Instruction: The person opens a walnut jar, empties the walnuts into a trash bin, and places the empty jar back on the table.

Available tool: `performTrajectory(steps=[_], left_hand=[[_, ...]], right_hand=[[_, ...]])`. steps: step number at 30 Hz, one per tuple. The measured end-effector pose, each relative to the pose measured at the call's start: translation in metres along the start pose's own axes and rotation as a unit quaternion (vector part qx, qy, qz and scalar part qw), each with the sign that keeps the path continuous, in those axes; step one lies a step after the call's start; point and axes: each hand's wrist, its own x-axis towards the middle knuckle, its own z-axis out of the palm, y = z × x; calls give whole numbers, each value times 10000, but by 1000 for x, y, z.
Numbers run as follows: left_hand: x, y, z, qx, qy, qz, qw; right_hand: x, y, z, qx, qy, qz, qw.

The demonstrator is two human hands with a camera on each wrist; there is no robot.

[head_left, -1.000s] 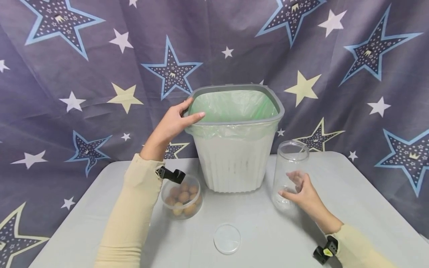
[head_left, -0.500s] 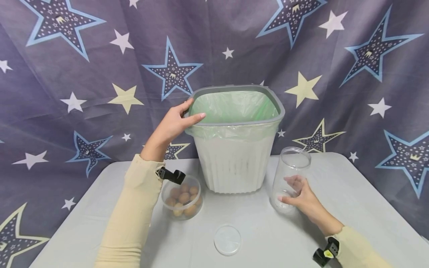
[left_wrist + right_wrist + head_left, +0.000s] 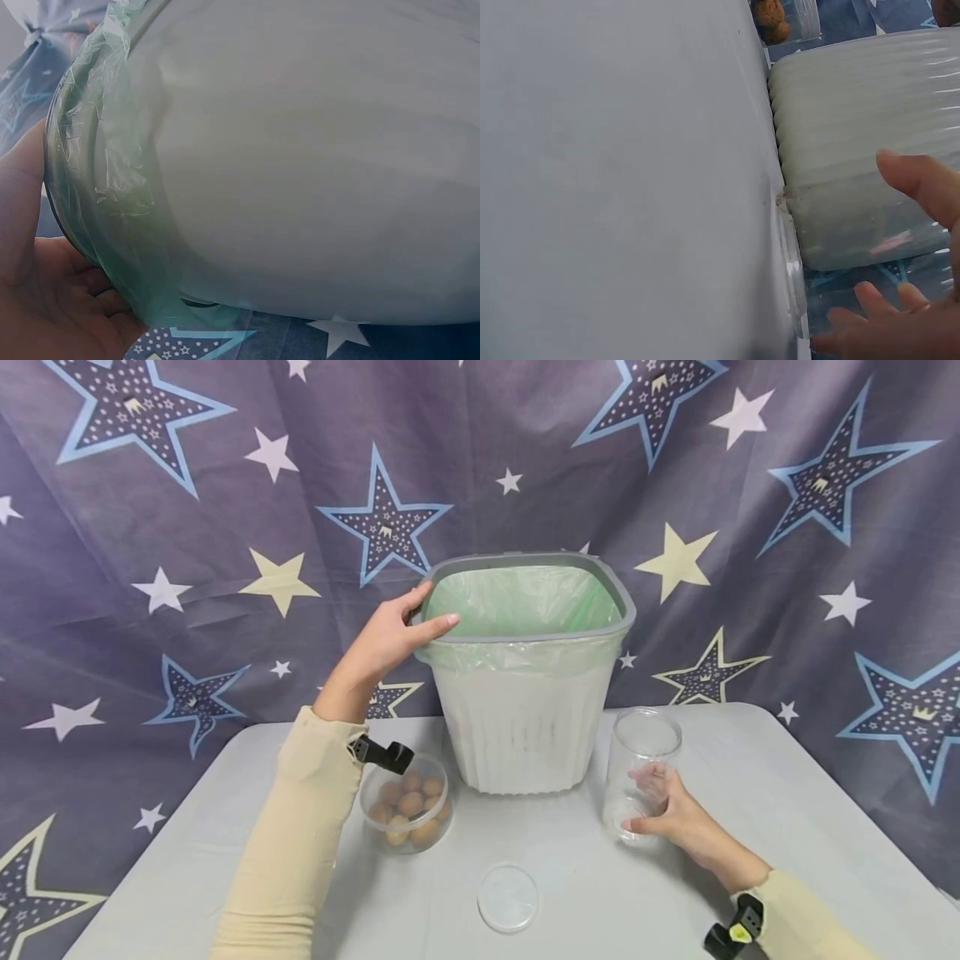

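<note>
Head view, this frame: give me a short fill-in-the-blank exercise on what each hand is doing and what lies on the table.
1. The left hand grips the rim of the ____.
2. The right hand holds a clear, empty ____.
3. The liner bag in the bin is ____ in colour.
4. The round lid lies flat on the ____.

Missing words: bin; jar; green; table

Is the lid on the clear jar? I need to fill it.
No, the clear jar stands open; the lid lies flat on the table.

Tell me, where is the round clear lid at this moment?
In the head view the clear lid lies flat on the table, near its front edge, apart from the tub of brown balls and the empty jar.
</note>
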Motion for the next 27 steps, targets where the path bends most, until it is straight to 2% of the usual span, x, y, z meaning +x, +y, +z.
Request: performTrajectory(steps=[7,15,20,27], left_hand=[[-1,0,0,36,11,1,10000],[-2,-1,-1,36,3,-48,10000],[-2,-1,0,5,-12,-33,10000],[-1,1,0,38,13,-7,10000]], right_hand=[[-1,6,-2,165,-249,48,9995],[-1,10,-6,419,-826,74,9957],[0,13,-9,269,-897,42,9956],[-1,13,-14,444,-1131,36,9926]])
